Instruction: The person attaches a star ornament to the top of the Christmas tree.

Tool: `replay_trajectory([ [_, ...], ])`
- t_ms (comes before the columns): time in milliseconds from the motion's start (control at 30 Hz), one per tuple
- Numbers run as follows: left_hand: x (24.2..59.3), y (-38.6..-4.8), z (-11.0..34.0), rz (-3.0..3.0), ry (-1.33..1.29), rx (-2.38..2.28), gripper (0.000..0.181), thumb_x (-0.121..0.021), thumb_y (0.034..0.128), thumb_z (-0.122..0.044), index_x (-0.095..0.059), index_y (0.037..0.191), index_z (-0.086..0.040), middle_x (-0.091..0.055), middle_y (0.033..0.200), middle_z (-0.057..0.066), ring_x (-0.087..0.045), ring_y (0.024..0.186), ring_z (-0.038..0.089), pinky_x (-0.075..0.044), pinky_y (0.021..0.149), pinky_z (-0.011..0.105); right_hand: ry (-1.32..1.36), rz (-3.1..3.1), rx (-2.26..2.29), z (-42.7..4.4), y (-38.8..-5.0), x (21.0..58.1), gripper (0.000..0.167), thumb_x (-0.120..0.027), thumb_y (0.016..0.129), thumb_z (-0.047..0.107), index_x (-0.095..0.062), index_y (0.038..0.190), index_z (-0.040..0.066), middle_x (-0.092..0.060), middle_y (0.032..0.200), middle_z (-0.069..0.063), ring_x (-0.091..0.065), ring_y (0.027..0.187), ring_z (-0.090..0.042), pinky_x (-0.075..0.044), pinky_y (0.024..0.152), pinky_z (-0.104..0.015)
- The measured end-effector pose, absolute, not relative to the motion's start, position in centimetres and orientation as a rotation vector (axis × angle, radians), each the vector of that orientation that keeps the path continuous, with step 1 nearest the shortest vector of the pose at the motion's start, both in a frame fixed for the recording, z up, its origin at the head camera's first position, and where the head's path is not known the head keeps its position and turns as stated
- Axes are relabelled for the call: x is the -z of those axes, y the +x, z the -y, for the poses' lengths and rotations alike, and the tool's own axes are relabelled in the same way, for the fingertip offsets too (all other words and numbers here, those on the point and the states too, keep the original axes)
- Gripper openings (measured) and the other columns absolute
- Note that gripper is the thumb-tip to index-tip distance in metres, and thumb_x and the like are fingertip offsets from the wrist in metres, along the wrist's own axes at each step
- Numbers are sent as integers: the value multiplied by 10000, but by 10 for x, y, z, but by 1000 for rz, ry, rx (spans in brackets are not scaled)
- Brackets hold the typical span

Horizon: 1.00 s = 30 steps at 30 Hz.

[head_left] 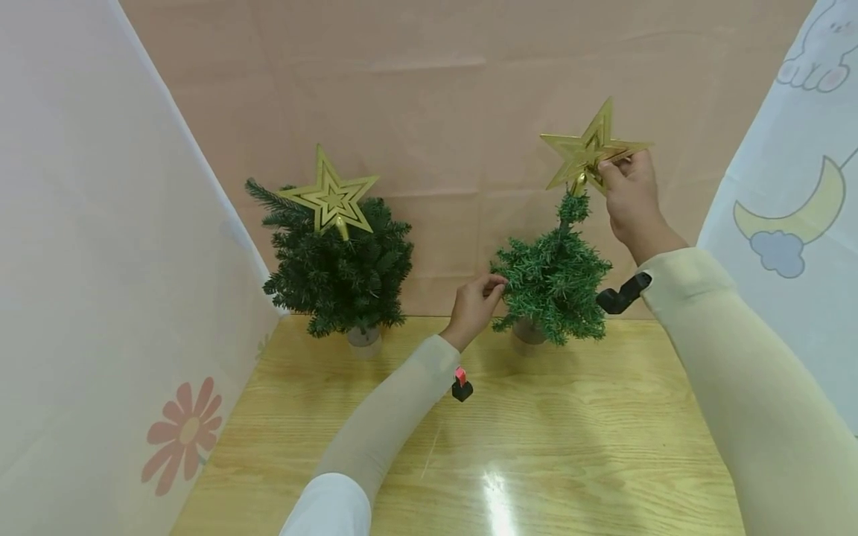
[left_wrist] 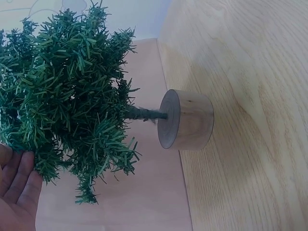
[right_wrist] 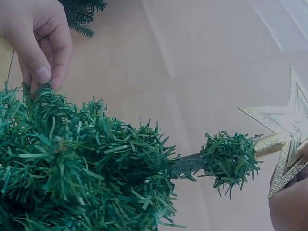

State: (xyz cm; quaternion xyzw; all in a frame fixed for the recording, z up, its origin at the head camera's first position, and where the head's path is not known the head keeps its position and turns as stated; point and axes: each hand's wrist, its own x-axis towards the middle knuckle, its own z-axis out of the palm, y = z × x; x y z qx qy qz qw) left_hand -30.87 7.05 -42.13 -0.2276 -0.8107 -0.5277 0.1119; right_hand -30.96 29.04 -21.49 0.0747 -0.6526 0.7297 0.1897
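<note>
A small bright green artificial Christmas tree [head_left: 553, 279] stands upright on a round wooden base [left_wrist: 192, 120]. My right hand [head_left: 633, 190] pinches one arm of a gold star tree topper [head_left: 586, 149] between thumb and fingers. The topper's gold socket [right_wrist: 269, 144] meets the tuft [right_wrist: 230, 161] at the tree's tip; how far it sits on the stem is hidden. At the tree's left side, my left hand [head_left: 474, 305] pinches a branch tip [right_wrist: 45, 91] between thumb and fingers.
To the left stands a darker green tree [head_left: 342, 268] with a gold star [head_left: 333, 197] leaning at its top and a pale round base [head_left: 365, 339]. Both trees are near the wooden table's [head_left: 536, 439] back edge. Printed cloths hang behind and at both sides.
</note>
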Motion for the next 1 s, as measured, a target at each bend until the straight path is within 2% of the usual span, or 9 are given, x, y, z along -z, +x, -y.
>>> replay_trajectory([
  [300, 421, -309, -70, 2385, -669, 1553, 174, -561, 1011, -236, -676, 1132, -184, -674, 1036, -95, -615, 910, -12, -519, 766, 175, 149, 1994, -2011, -291, -314, 210, 264, -333, 1062, 154, -273, 1318, 162, -287, 1479, -95, -276, 1403, -189, -241, 1143, -301],
  [633, 422, -309, -69, 2402, -652, 1517, 175, -563, 1010, -242, -677, 1124, -175, -679, 1040, -84, -619, 910, -10, -518, 769, 170, 178, 2051, -1982, -290, -317, 211, 253, -347, 1058, 181, -290, 1304, 173, -307, 1421, -89, -316, 1378, -209, -269, 1135, -333],
  [867, 422, -308, -68, 2412, -654, 1520, 193, -562, 1010, -232, -679, 1141, -155, -686, 1048, -71, -624, 919, -10, -515, 776, 163, 197, 1939, -2120, -296, -316, 215, 282, -504, 1018, 153, -379, 1272, 153, -399, 1351, -46, -394, 1324, -183, -282, 1133, -373],
  [1000, 420, -309, -69, 2412, -665, 1506, 211, -551, 1015, -259, -678, 1153, -164, -685, 1054, -79, -623, 930, -16, -511, 788, 159, 190, 1894, -2148, -298, -317, 212, 310, -569, 992, 203, -421, 1253, 129, -411, 1342, -18, -351, 1364, -162, -262, 1142, -343],
])
